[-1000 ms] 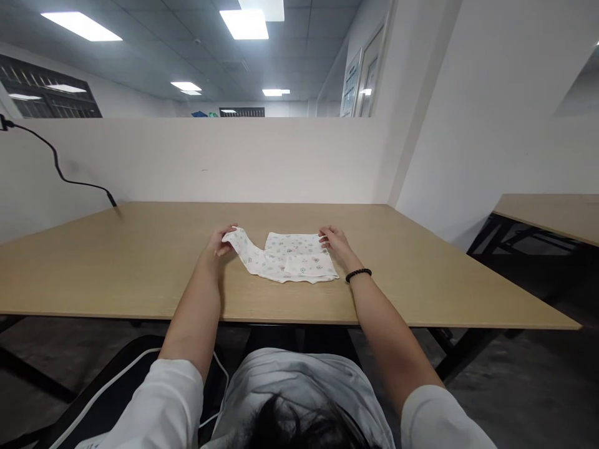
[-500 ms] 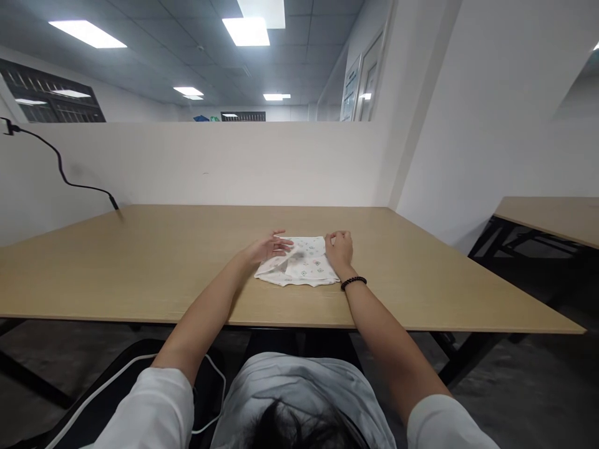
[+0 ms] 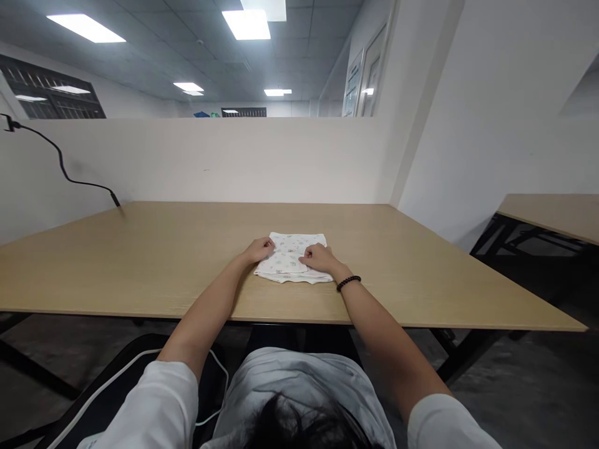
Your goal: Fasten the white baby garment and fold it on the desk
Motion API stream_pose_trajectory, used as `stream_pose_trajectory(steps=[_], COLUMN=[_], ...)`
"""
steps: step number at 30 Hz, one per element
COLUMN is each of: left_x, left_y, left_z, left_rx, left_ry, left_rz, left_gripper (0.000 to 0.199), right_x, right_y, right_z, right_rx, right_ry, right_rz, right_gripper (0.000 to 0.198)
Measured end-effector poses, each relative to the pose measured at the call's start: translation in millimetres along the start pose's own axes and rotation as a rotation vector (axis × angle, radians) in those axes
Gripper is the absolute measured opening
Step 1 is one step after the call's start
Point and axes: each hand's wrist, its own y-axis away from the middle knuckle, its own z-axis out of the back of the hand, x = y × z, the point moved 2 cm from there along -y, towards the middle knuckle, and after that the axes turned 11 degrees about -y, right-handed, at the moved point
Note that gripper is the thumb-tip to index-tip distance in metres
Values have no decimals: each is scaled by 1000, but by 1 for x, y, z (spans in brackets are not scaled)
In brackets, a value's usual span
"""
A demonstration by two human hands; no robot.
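The cloth (image 3: 286,262) is lying folded on the bench (image 3: 150,262), directly before me and toward the near edge, presumably for easy reach by both hands. My left hand (image 3: 260,249) is sitting at the cloth's left edge, fingers curled inward, probably steadying that side. My right hand (image 3: 321,257) is resting over the right half, fingertips bunched, apparently controlling the fold. At this size, I cannot tell whether either is pinching cloth.
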Motion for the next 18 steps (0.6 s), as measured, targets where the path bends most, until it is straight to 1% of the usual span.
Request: stream_pose_trajectory(steps=[3, 6, 8, 10, 13, 15, 18], left_x=[3, 3, 4, 5, 4, 3, -1], left_y=[0, -1, -2, -2, -2, -1, 1], left_z=[1, 1, 0, -1, -2, -2, -2], left_rx=[34, 41, 47, 51, 56, 62, 87], left_ry=[-90, -123, -139, -151, -169, -193, -252], left_rz=[-7, -20, -19, -15, -18, -34, -75], left_gripper=[22, 25, 27, 28, 27, 25, 25], right_x=[0, 0, 0, -2, -5, -6, -6], right_y=[-1, -4, -5, -5, -3, -2, 0], right_z=[1, 4, 6, 7, 6, 6, 5], right_rx=[-25, -89, -136, -169, -183, -159, -110], right_ry=[-35, -117, -158, -166, -129, -88, -36], right_rz=[42, 110, 129, 114, 44, -2, -31], right_gripper=[15, 15, 16, 15, 12, 10, 8])
